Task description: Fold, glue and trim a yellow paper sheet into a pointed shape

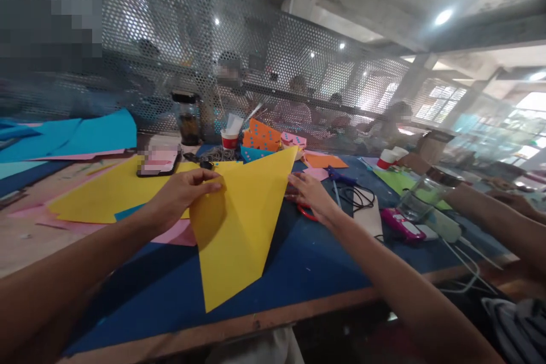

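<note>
In the head view, the person's left hand (185,193) pinches the upper left edge of a large, creased sheet of bright yellow paper (241,227), its thumb and fingers closed together on it. The right hand (313,196) is at the sheet's right edge, its fingers loosely curved and close together (whether they grip the paper or only rest against it, I cannot tell). The yellow sheet stands tilted between the two hands, above the near part of the blue tabletop (324,264), with one pointed corner up and another down towards the front edge.

Behind the left hand lie a flat yellow paper sheet (102,190) and, partly on it, a black-edged smartphone with a pink screen (158,159). Further left are big bright blue paper sheets (102,133). Past the raised sheet stand a dark-lidded clear jar (190,125), a red-and-white paper cup (230,141) and an orange paper piece with blue dots (261,137).

A red ring-shaped handle (307,213) shows just below the right hand. Further right are a magenta device (403,224) and a large clear jar (420,196), with a co-worker's forearm (490,216) beside it.
</note>
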The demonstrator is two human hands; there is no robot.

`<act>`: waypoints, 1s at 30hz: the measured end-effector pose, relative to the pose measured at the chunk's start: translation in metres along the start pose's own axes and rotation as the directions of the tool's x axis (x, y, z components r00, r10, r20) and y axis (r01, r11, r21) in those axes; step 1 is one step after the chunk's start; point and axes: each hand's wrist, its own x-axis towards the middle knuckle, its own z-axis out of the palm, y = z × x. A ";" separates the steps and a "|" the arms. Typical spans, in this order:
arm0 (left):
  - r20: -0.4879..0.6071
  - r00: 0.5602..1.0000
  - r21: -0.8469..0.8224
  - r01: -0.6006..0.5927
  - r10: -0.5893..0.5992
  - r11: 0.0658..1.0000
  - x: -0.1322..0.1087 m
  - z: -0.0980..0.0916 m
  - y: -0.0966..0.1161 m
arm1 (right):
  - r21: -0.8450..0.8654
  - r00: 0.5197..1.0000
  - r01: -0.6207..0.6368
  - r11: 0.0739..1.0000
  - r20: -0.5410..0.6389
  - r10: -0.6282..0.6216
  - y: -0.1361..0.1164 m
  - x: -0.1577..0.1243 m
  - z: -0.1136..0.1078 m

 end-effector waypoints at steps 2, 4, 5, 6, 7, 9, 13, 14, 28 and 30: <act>0.002 1.000 -0.036 0.022 -0.021 0.999 -0.001 0.002 0.000 | -0.006 0.998 0.006 1.000 0.065 -0.006 0.004 0.001 0.011; 0.009 0.999 -0.057 0.042 -0.042 0.997 -0.002 0.004 -0.002 | -0.017 0.995 0.037 0.999 0.091 -0.035 0.009 0.002 0.018; 0.010 0.999 -0.063 0.051 -0.050 0.997 -0.002 0.004 -0.003 | -0.020 0.994 0.055 0.998 0.096 -0.053 0.010 0.003 0.020; 0.007 0.998 -0.068 0.056 -0.056 0.996 -0.002 0.004 -0.003 | -0.021 0.992 0.073 0.997 0.100 -0.070 0.011 0.004 0.021; 0.003 0.998 -0.074 0.059 -0.059 0.996 -0.002 0.003 -0.004 | -0.021 0.991 0.088 0.996 0.106 -0.086 0.012 0.005 0.022; -0.003 0.998 -0.088 0.062 -0.062 0.994 -0.002 0.002 -0.004 | -0.016 0.986 0.111 0.994 0.126 -0.108 0.011 0.007 0.021; 0.060 0.993 -0.117 0.108 -0.102 0.987 -0.006 0.003 -0.005 | -0.003 0.975 0.127 0.992 0.185 -0.124 0.009 0.005 0.017; 0.088 0.989 -0.119 0.130 -0.120 0.984 -0.008 0.004 -0.005 | -0.002 0.973 0.128 0.992 0.196 -0.125 0.009 0.004 0.016; 0.169 0.944 -0.116 0.304 -0.283 0.945 -0.023 0.020 -0.008 | -0.042 0.977 0.146 0.988 0.166 -0.137 0.010 -0.004 0.017; 0.177 0.940 -0.105 0.314 -0.293 0.944 -0.024 0.021 -0.006 | -0.047 0.979 0.155 0.987 0.143 -0.147 0.008 -0.003 0.016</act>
